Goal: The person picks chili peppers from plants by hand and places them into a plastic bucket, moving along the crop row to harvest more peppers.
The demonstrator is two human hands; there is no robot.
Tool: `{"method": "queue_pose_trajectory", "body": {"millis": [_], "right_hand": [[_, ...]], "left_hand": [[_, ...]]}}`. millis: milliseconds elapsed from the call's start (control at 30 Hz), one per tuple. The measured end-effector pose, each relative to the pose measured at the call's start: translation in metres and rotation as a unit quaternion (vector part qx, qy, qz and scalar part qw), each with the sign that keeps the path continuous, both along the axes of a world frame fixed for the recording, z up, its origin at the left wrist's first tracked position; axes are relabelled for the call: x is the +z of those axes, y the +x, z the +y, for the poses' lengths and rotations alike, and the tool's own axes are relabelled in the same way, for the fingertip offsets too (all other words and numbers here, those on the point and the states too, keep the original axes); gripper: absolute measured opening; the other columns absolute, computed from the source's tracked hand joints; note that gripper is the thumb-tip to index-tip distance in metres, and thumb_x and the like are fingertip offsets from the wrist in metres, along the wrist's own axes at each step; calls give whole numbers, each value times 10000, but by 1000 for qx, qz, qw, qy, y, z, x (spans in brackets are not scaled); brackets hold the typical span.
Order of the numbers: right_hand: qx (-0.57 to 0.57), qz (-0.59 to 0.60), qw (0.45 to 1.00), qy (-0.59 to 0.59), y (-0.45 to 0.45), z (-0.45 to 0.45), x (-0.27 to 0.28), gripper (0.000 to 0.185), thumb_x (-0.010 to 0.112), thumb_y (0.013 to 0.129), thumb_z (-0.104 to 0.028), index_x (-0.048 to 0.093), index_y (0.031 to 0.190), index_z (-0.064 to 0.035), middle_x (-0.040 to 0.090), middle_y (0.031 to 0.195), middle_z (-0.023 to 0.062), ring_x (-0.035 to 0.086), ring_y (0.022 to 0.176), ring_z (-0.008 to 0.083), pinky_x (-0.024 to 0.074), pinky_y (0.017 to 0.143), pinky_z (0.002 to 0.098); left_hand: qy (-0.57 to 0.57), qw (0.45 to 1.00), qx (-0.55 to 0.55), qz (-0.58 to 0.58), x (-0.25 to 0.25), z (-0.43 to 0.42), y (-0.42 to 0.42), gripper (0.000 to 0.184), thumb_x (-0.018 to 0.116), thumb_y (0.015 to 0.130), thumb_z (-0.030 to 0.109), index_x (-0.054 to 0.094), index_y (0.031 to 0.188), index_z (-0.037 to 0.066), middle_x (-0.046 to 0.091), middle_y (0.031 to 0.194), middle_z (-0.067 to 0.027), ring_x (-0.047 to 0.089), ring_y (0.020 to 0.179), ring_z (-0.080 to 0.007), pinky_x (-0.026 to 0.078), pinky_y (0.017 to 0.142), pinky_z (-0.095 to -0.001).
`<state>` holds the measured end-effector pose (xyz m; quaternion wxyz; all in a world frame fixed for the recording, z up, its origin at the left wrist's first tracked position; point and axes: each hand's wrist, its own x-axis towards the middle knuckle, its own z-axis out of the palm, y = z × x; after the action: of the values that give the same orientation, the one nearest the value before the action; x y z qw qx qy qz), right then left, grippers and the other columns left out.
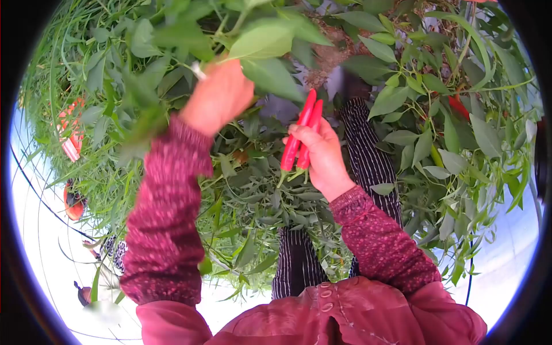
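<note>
Two long red peppers (302, 135) with green stems lie side by side in my right hand (326, 154), its thumb pressed over them and their tips pointing up. To the upper left, my left hand (221, 95) reaches in among the leaves of a pepper plant (264, 43). Its fingertips are hidden behind foliage and blurred, so what they touch does not show. Both forearms are in dark red patterned sleeves.
Another red pepper (458, 106) hangs among leaves at the right. Striped trouser legs (371, 152) stand between the plants. Orange-red objects (72, 129) show in the foliage at the far left. Part of a person (112, 252) in patterned clothing is at the lower left.
</note>
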<state>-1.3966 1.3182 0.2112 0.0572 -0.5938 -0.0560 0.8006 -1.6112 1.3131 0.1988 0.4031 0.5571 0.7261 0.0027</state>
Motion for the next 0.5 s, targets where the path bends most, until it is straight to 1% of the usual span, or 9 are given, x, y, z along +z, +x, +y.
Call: {"method": "queue_pose_trajectory", "body": {"millis": [33, 100, 200, 233, 300, 333, 367, 433, 500], "right_hand": [[14, -6, 1000, 2, 1, -1, -2, 289, 621, 815, -84, 484, 1068, -58, 583, 904, 46, 604, 778, 196, 496, 715, 340], [-1, -13, 1000, -3, -1, 8, 1, 276, 615, 819, -83, 478, 1056, -51, 578, 887, 48, 596, 764, 175, 488, 683, 326], [-15, -9, 1000, -13, 2, 15, -4, 280, 619, 819, -92, 478, 1058, -54, 574, 884, 47, 595, 767, 175, 488, 682, 329], [-11, 0, 1000, -17, 4, 15, -5, 298, 629, 816, -103, 484, 1073, -64, 575, 899, 45, 602, 783, 196, 497, 713, 344], [-13, 6, 1000, -25, 5, 16, -6, 300, 629, 818, -108, 482, 1075, -60, 571, 906, 51, 602, 787, 199, 498, 713, 346], [-13, 1, 1000, -28, 3, 18, -4, 288, 619, 818, -100, 474, 1063, -56, 571, 885, 50, 593, 766, 174, 487, 670, 323], [-14, -5, 999, -32, 3, 21, -4, 276, 609, 819, -92, 467, 1051, -51, 571, 864, 50, 583, 745, 149, 476, 628, 301], [-17, -5, 999, -35, 3, 28, -4, 289, 608, 818, -94, 465, 1064, -46, 572, 864, 51, 583, 745, 150, 472, 602, 298], [-8, -3, 999, -43, 4, 30, -5, 307, 612, 815, -97, 463, 1077, -39, 572, 867, 55, 583, 741, 149, 464, 569, 297]], "left_hand": [[11, 985, -134, 106, -23, 0, -10, 325, 555, 810, 67, 553, 1131, 21, 593, 1065, -198, 591, 967, -299, 482, 825, -385], [-101, 970, -157, 157, -19, 28, -10, 238, 523, 783, 94, 612, 991, 20, 634, 942, -179, 599, 912, -356, 486, 796, -437], [-145, 943, -193, 229, -33, 3, -32, 199, 492, 799, 98, 586, 966, 41, 629, 952, -180, 606, 914, -327, 484, 780, -425], [-187, 930, -192, 251, -30, -5, -35, 209, 472, 812, 93, 574, 989, 48, 645, 939, -174, 615, 913, -315, 455, 838, -442], [-281, 880, -263, 279, -21, -20, -39, 222, 470, 821, 138, 575, 1003, 66, 670, 774, -120, 647, 812, -285, 385, 913, -445], [-271, 873, -280, 293, -15, -28, -40, 180, 498, 815, 163, 613, 917, 70, 672, 763, -117, 655, 773, -270, 438, 833, -403], [-270, 873, -282, 294, -9, -31, -41, 180, 498, 815, 163, 613, 917, 70, 672, 763, -117, 655, 773, -270, 438, 833, -403], [-322, 871, -262, 262, -1, -36, -42, 255, 567, 823, 295, 611, 909, 59, 653, 735, -108, 640, 725, -281, 466, 742, -414], [-324, 880, -240, 251, 13, -41, -39, 235, 562, 825, 291, 619, 851, 65, 644, 711, -104, 639, 713, -271, 479, 680, -398]]}}
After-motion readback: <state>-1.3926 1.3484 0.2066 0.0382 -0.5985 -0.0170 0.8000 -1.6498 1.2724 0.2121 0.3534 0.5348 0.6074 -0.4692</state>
